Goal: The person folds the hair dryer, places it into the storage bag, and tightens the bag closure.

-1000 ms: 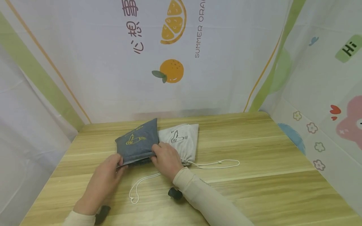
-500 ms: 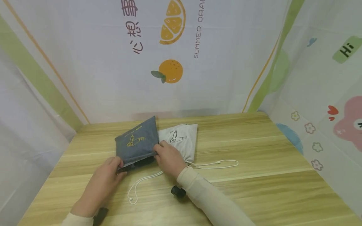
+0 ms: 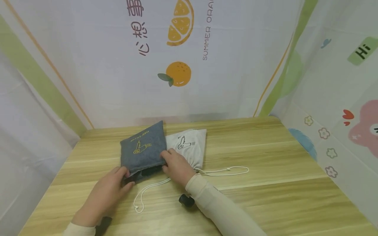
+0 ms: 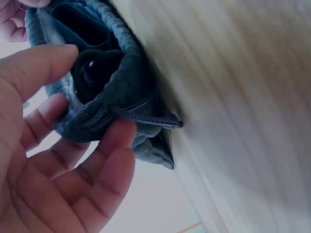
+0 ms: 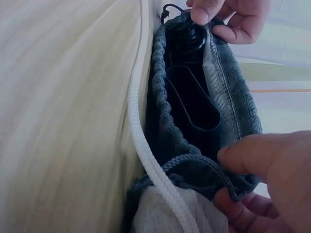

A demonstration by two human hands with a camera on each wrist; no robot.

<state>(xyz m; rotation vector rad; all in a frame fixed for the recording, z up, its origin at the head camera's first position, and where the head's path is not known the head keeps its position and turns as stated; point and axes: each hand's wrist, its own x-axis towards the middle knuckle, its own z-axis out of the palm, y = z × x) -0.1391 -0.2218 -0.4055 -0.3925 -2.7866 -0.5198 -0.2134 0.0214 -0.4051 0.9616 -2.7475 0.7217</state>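
Observation:
A dark blue-grey drawstring bag (image 3: 143, 152) printed with a yellow hair dryer lies at the table's far left, its mouth towards me. My left hand (image 3: 104, 190) pinches the left corner of the mouth, thumb at the upper edge and fingers outside. At the right corner, my right hand (image 3: 178, 167) grips the cloth between thumb and fingers. The mouth gapes between them. Inside, the right wrist view shows a coiled black cord (image 5: 192, 41) and a dark piece with a long oval opening (image 5: 211, 128). A pale drawstring bag (image 3: 196, 144) lies partly behind the dark bag and right hand.
White drawstring loops (image 3: 243, 173) trail right from the pale bag, and another white cord (image 3: 147, 188) curves left in front of the hands. The wooden table (image 3: 265, 203) meets a printed white curtain (image 3: 230, 82) at the back. Black wrist-worn devices (image 3: 186, 200) hang below the wrists.
The mouth of the dark bag has spread wider and its upper edge has lifted, showing more of the dark inside. Both hands have shifted only slightly and still hold its corners.

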